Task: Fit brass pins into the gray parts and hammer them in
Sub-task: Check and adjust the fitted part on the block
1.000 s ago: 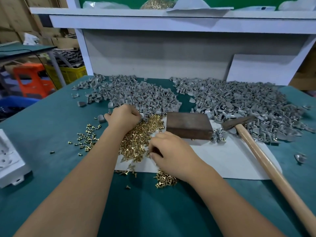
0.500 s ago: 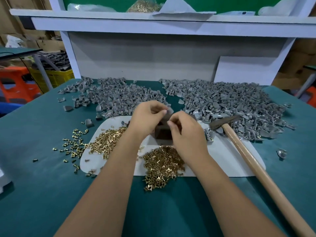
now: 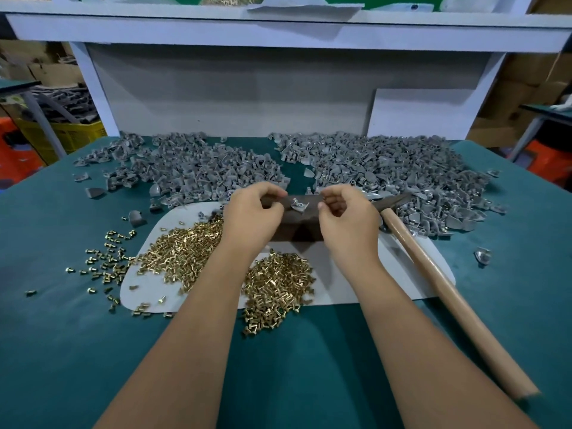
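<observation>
A single gray part (image 3: 299, 205) lies on top of the dark metal block (image 3: 294, 232), with something shiny on it. My left hand (image 3: 253, 213) hovers just left of the part and my right hand (image 3: 346, 216) just right of it. Both have curled fingers, neither touches the part, and I see nothing held in either. Brass pins lie in two heaps, one heap (image 3: 185, 249) to the left of my left forearm and another heap (image 3: 277, 284) between my forearms. The hammer (image 3: 448, 292) lies to the right, its head beside the block.
Two big piles of gray parts, a left pile (image 3: 198, 171) and a right pile (image 3: 387, 168), fill the back of the green table (image 3: 62, 351). A white sheet (image 3: 340, 284) lies under the block and pins. Loose pins (image 3: 105, 261) are scattered to the left. A shelf frame (image 3: 278, 35) stands behind.
My hands came from the gray pile and the pins, met over the block, then drew apart. A gray part now lies on the block between them.
</observation>
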Action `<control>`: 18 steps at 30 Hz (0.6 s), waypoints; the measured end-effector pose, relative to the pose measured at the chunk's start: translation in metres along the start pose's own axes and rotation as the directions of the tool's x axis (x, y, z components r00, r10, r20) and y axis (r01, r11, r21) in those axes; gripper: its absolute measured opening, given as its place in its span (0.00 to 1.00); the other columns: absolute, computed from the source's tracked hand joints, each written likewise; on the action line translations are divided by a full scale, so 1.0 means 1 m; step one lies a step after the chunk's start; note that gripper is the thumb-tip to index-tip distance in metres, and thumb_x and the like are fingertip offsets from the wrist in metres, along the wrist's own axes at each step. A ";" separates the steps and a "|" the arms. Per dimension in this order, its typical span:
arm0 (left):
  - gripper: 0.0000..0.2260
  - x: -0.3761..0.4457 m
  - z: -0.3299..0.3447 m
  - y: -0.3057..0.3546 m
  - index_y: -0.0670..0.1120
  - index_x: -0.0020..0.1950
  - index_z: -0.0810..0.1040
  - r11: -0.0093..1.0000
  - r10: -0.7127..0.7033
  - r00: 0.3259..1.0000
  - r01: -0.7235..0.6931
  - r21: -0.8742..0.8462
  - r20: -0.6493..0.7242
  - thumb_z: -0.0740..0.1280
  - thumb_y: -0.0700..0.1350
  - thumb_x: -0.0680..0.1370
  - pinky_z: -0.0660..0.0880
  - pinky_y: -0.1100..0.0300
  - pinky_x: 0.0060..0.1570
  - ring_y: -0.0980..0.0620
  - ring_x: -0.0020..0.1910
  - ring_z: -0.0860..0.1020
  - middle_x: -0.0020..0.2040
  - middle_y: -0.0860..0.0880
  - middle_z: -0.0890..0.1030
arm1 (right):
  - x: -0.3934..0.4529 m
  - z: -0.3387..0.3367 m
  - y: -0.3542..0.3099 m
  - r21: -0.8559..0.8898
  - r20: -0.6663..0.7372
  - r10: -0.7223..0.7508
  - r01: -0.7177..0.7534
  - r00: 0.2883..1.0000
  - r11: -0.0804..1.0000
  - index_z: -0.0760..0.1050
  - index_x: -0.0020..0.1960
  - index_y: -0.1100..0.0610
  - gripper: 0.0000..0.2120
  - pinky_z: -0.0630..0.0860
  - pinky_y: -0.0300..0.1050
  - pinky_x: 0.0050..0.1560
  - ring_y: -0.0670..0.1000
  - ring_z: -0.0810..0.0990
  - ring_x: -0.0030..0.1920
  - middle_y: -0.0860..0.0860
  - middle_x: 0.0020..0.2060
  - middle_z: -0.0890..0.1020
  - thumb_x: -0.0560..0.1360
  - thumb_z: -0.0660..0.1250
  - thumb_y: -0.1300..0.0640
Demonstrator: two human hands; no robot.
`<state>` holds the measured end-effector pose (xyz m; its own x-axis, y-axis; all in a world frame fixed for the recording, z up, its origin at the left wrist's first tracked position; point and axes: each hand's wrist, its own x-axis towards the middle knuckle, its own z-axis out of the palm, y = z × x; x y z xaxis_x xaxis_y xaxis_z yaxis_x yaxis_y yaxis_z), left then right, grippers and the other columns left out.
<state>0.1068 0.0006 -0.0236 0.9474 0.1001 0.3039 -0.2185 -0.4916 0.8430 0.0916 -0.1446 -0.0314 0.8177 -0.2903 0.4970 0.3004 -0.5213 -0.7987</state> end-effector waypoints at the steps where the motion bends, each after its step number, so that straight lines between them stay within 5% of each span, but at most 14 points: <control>1: 0.14 0.000 0.001 0.001 0.58 0.49 0.80 0.999 0.031 0.999 -0.030 0.034 -0.015 0.65 0.38 0.75 0.77 0.47 0.58 0.53 0.56 0.77 0.48 0.65 0.77 | 0.000 0.000 0.000 -0.001 0.006 0.000 0.000 1.000 1.000 0.77 0.48 0.51 0.11 0.75 0.36 0.47 0.42 0.77 0.43 0.47 0.43 0.80 0.73 0.68 0.66; 3: 0.17 -0.001 0.003 0.002 0.59 0.59 0.80 0.989 0.090 0.996 -0.087 0.116 -0.021 0.65 0.40 0.76 0.70 0.44 0.66 0.51 0.64 0.72 0.47 0.69 0.69 | -0.001 0.001 0.000 0.010 0.021 0.004 -0.004 1.000 1.000 0.79 0.49 0.52 0.11 0.75 0.36 0.48 0.42 0.78 0.44 0.47 0.44 0.81 0.73 0.67 0.67; 6: 0.18 0.000 0.008 0.000 0.56 0.66 0.77 0.991 0.068 0.996 -0.075 0.113 0.059 0.66 0.42 0.78 0.61 0.43 0.73 0.49 0.71 0.66 0.56 0.60 0.70 | -0.001 0.000 0.001 0.028 0.030 0.002 -0.003 1.000 1.000 0.80 0.49 0.53 0.09 0.74 0.32 0.48 0.40 0.78 0.43 0.45 0.42 0.81 0.74 0.68 0.65; 10: 0.11 0.003 0.014 -0.006 0.53 0.58 0.82 0.997 0.072 0.992 -0.076 0.034 0.103 0.68 0.42 0.78 0.65 0.46 0.71 0.47 0.69 0.69 0.55 0.58 0.75 | -0.002 -0.002 0.000 0.064 -0.006 -0.023 0.023 1.000 0.998 0.79 0.45 0.50 0.07 0.72 0.26 0.42 0.36 0.77 0.41 0.40 0.37 0.80 0.73 0.69 0.62; 14: 0.07 0.002 0.013 -0.007 0.58 0.47 0.82 0.998 0.063 0.994 -0.063 -0.004 0.087 0.70 0.44 0.77 0.68 0.45 0.68 0.47 0.66 0.71 0.52 0.60 0.78 | -0.003 -0.004 -0.001 0.118 -0.024 -0.027 0.030 0.999 0.993 0.77 0.44 0.50 0.08 0.73 0.29 0.41 0.39 0.79 0.40 0.43 0.37 0.82 0.74 0.67 0.63; 18: 0.06 0.000 0.009 -0.008 0.58 0.46 0.82 0.998 0.047 0.993 -0.042 -0.053 0.106 0.72 0.46 0.75 0.71 0.45 0.65 0.45 0.64 0.73 0.53 0.57 0.80 | -0.003 -0.003 -0.002 0.108 -0.014 -0.029 0.030 0.999 0.994 0.77 0.44 0.51 0.07 0.75 0.32 0.42 0.39 0.79 0.41 0.43 0.37 0.81 0.73 0.67 0.63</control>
<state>0.1106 -0.0034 -0.0349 0.9554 -0.0154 0.2949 -0.2702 -0.4484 0.8520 0.0868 -0.1452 -0.0301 0.8016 -0.2868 0.5246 0.3763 -0.4399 -0.8154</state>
